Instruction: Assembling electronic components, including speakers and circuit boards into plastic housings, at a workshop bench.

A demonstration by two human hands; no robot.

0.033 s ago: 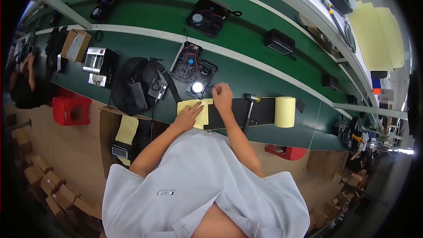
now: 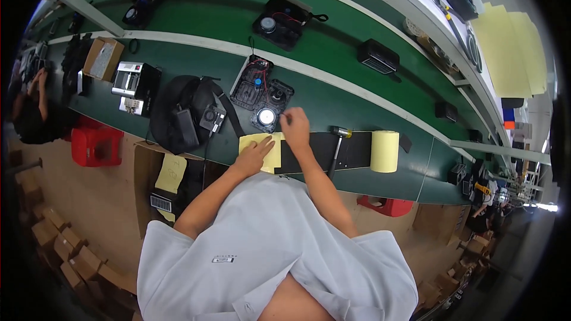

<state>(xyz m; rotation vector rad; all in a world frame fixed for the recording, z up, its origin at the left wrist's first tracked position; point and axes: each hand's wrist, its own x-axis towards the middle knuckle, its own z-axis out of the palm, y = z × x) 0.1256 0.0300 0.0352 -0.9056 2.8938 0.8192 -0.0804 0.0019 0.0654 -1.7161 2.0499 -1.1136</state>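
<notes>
My left hand [image 2: 254,156] lies with its fingers stretched out on a yellow paper sheet [image 2: 273,160] at the bench's near edge. My right hand [image 2: 296,128] hovers just right of a round speaker [image 2: 266,117] with a bright centre. Its thumb and fingers are pinched together; what they hold, if anything, is too small to make out. Behind the speaker lies an opened black plastic housing [image 2: 244,93] with red wires and a blue round part. Under the sheet's right side runs a black mat [image 2: 321,150]. A hammer [image 2: 339,132] lies across it, beside a pale yellow roll [image 2: 385,151].
A black bag [image 2: 168,107] and a small boxy black device [image 2: 212,119] sit left of the housing. Farther left stands a silver and black machine [image 2: 135,83]. More black housings lie on the green belt [image 2: 333,41] beyond the white rail. Another person works at far left.
My right hand has shifted slightly left and away from me, closer to the speaker. My left hand stays on the yellow sheet.
</notes>
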